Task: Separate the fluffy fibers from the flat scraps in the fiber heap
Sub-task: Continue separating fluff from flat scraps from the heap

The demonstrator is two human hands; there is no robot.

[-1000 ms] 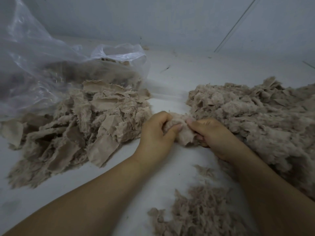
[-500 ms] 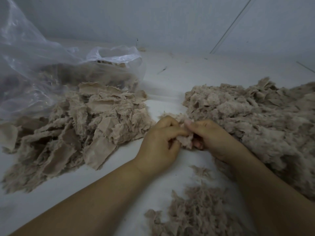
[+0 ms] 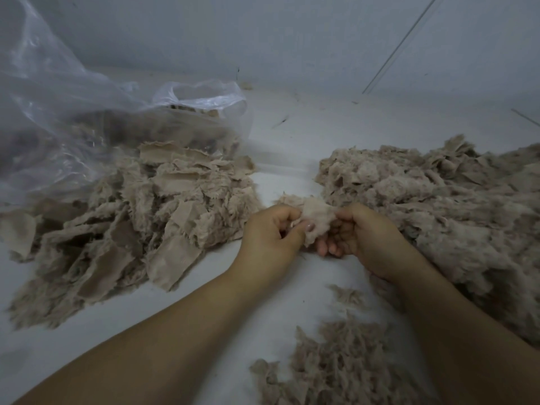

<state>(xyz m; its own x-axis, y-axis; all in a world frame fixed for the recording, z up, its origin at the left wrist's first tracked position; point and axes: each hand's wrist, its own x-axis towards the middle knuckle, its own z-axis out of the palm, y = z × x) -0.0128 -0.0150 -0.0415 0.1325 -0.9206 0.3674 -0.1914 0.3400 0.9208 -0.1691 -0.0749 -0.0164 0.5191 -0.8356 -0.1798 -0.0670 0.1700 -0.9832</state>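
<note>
A pale beige fiber clump (image 3: pixel 317 217) sits between my two hands at the middle of the white surface. My left hand (image 3: pixel 270 238) pinches its left side with thumb and curled fingers. My right hand (image 3: pixel 361 236) grips its right side, fingers curled under. To the right spreads the big fluffy fiber heap (image 3: pixel 444 211), touching my right wrist. On the left lies a pile of flat scraps (image 3: pixel 140 223) with frayed edges. A smaller loose fiber pile (image 3: pixel 330 366) lies near the bottom, between my forearms.
A clear plastic bag (image 3: pixel 87 124) with more beige material stands open behind the flat scraps at the left. A grey wall (image 3: pixel 292 39) rises at the back. A small tuft (image 3: pixel 347 293) lies on the white surface (image 3: pixel 292 141) below my hands.
My hands have turned the clump and pulled slightly apart; the clump now stands up between them. The view has shifted a little, the piles stay put.
</note>
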